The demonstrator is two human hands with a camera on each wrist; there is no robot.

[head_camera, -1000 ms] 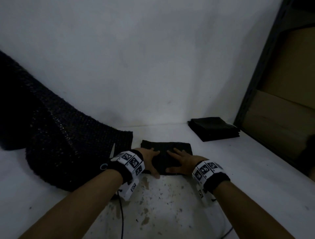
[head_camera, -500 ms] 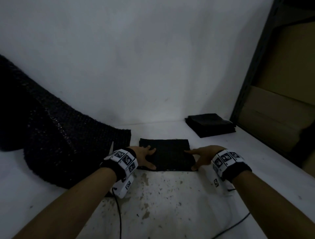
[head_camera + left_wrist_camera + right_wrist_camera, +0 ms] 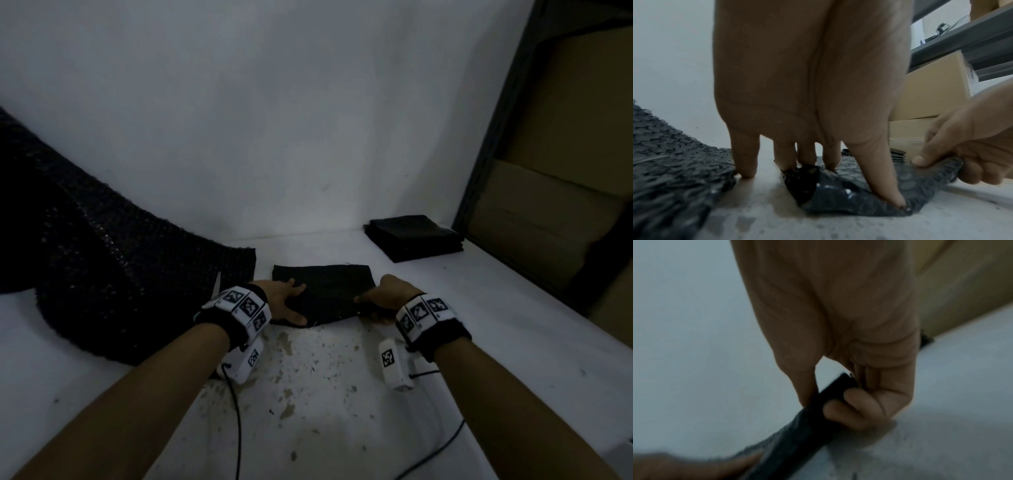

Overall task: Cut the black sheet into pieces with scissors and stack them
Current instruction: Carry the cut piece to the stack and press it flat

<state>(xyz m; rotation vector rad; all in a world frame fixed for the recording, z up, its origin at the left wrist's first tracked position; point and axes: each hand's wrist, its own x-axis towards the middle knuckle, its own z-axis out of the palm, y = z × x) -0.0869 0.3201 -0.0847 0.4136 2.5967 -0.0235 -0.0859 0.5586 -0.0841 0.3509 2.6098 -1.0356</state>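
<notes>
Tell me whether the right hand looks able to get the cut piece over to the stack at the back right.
Probably yes. The right hand already pinches the cut piece at its right edge, and bare table lies between it and the stack. The left hand, pressing the piece down, would have to let go first.

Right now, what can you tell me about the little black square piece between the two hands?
The cut black piece is a small, roughly square bit of bumpy, mesh-like material lying on the white table. The left hand presses its left edge down with straight fingers. The right hand pinches its right edge, thumb on top, fingers curled under, lifting that side slightly.
</notes>
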